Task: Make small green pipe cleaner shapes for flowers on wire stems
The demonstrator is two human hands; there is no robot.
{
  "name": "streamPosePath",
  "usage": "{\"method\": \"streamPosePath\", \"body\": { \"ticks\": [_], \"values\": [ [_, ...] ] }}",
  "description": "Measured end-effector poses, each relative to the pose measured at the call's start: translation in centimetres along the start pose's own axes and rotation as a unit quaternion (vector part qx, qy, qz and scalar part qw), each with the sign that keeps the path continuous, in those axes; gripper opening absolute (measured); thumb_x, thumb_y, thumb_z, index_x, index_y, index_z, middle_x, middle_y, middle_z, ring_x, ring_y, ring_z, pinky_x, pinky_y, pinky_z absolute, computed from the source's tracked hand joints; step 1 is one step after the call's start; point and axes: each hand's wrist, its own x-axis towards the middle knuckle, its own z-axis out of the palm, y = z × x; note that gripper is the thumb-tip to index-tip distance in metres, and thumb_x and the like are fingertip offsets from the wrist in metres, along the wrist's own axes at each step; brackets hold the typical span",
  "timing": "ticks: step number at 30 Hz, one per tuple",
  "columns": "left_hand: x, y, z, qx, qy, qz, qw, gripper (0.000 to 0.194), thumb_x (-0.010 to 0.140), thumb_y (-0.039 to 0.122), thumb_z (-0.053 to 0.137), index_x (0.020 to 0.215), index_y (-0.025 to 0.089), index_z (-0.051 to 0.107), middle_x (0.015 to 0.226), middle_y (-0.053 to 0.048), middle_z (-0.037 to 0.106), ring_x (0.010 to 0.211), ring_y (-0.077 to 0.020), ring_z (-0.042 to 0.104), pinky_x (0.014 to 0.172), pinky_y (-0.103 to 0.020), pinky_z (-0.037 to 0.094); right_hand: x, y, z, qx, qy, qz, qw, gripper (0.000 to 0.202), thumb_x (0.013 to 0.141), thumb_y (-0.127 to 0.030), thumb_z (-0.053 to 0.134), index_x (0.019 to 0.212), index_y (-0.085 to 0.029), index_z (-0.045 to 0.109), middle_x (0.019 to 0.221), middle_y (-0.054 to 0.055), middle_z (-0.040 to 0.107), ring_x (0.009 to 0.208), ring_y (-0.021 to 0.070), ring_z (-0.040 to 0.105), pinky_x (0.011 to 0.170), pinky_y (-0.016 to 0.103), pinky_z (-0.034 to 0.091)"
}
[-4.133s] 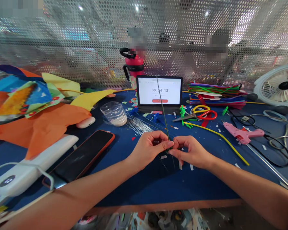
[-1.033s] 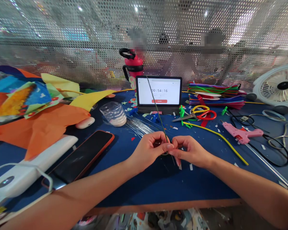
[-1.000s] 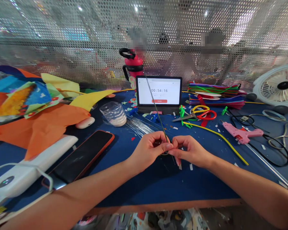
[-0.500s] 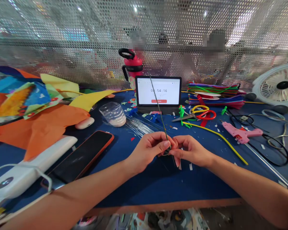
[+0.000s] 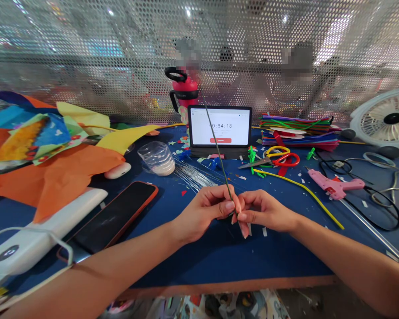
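Between both hands, a thin dark-green wire stem [image 5: 217, 150] leans up and to the left, crossing in front of the tablet. My left hand [image 5: 208, 212] pinches it low down between thumb and forefinger. Beside it, my right hand [image 5: 267, 210] is closed with thumb and fingertips on the stem's lower end, touching the left fingers. What lies behind the fingertips is mostly hidden. Just beyond the hands, a bundle of fine silvery wires [image 5: 194, 175] spreads over the blue table [image 5: 219, 266].
A clear plastic cup [image 5: 157, 158], a phone [image 5: 115, 217] and coloured paper [image 5: 63, 173] are on the left. A tablet [image 5: 232, 128] and pink tumbler [image 5: 185, 94] stand behind. Scissors [image 5: 281, 157], a yellow pipe cleaner [image 5: 306, 188], a pink glue gun [image 5: 334, 184] and a fan [image 5: 392, 118] are right.
The stem has shifted slightly left and its lower part now runs down to the right fingertips. The dark bit seen between the fingers is now covered. The tablet's clock has advanced.
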Motion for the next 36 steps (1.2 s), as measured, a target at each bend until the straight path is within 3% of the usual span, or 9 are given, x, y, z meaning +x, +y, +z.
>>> {"method": "streamPosePath", "body": {
  "ticks": [5,10,14,19,27,31,34,36],
  "values": [
    [0.00,0.00,-0.27,-0.009,0.013,-0.003,1.000,0.017,0.075,0.030,0.067,0.071,0.014,0.065,0.065,0.001,0.047,0.053,-0.0070,0.041,0.049,-0.022,0.030,0.02,-0.04,0.04,-0.032,0.018,-0.011,0.999,0.022,0.082,-0.033,0.062,0.077,-0.011,0.059,0.060,0.000,0.062,0.054,0.0080,0.058,0.052,0.019,0.044],
    [0.35,0.07,-0.11,0.044,0.092,-0.022,0.995,0.022,0.072,0.033,0.070,0.078,0.013,0.063,0.063,0.002,0.051,0.051,-0.0054,0.037,0.047,-0.020,0.025,0.06,-0.01,0.14,-0.058,0.076,-0.032,0.995,0.026,0.080,-0.033,0.063,0.066,-0.015,0.050,0.055,-0.003,0.057,0.046,0.0062,0.053,0.049,0.018,0.041],
    [0.53,0.01,0.09,0.092,0.138,-0.021,0.986,0.024,0.066,0.029,0.075,0.068,0.013,0.058,0.061,0.003,0.051,0.055,-0.0063,0.041,0.050,-0.019,0.030,0.15,-0.03,0.30,-0.098,0.110,-0.030,0.989,0.029,0.079,-0.034,0.065,0.063,-0.015,0.049,0.052,-0.004,0.055,0.045,0.0058,0.051,0.051,0.019,0.040],
    [0.39,0.25,0.19,0.131,0.104,-0.001,0.986,0.021,0.076,0.029,0.066,0.066,0.013,0.058,0.062,0.003,0.051,0.055,-0.0061,0.039,0.052,-0.020,0.030,0.23,0.05,0.33,-0.105,0.107,-0.020,0.988,0.027,0.078,-0.034,0.066,0.064,-0.014,0.053,0.054,-0.002,0.058,0.050,0.0077,0.055,0.056,0.021,0.044],
    [0.00,0.02,0.10,-0.016,-0.006,-0.010,1.000,0.020,0.076,0.032,0.066,0.068,0.014,0.061,0.065,0.000,0.049,0.058,-0.0103,0.048,0.054,-0.024,0.036,-0.01,0.28,0.00,0.018,-0.006,-0.006,1.000,0.021,0.083,-0.033,0.060,0.085,-0.012,0.061,0.066,0.001,0.063,0.057,0.0084,0.060,0.054,0.019,0.047],
    [0.21,0.02,-0.08,-0.001,0.010,-0.009,1.000,0.021,0.075,0.034,0.067,0.069,0.014,0.063,0.065,0.001,0.048,0.053,-0.0070,0.042,0.050,-0.021,0.032,0.03,0.23,0.08,-0.005,0.031,-0.021,0.999,0.021,0.081,-0.032,0.063,0.077,-0.012,0.057,0.061,-0.002,0.060,0.051,0.0069,0.058,0.050,0.018,0.045],
    [0.47,-0.04,-0.28,0.042,0.056,0.001,0.998,0.021,0.074,0.034,0.068,0.079,0.014,0.063,0.066,0.001,0.053,0.051,-0.0053,0.039,0.048,-0.019,0.029,0.10,0.25,0.16,-0.040,0.083,-0.028,0.995,0.023,0.079,-0.031,0.065,0.070,-0.014,0.052,0.061,-0.004,0.057,0.047,0.0059,0.056,0.048,0.017,0.043],
    [0.57,-0.10,-0.33,0.075,0.091,-0.003,0.993,0.023,0.068,0.032,0.073,0.074,0.014,0.061,0.065,0.002,0.054,0.054,-0.0063,0.043,0.050,-0.019,0.032,0.14,0.24,0.25,-0.069,0.105,-0.028,0.992,0.023,0.079,-0.030,0.065,0.069,-0.014,0.051,0.059,-0.004,0.057,0.047,0.0058,0.056,0.048,0.017,0.042]
  ]
}}
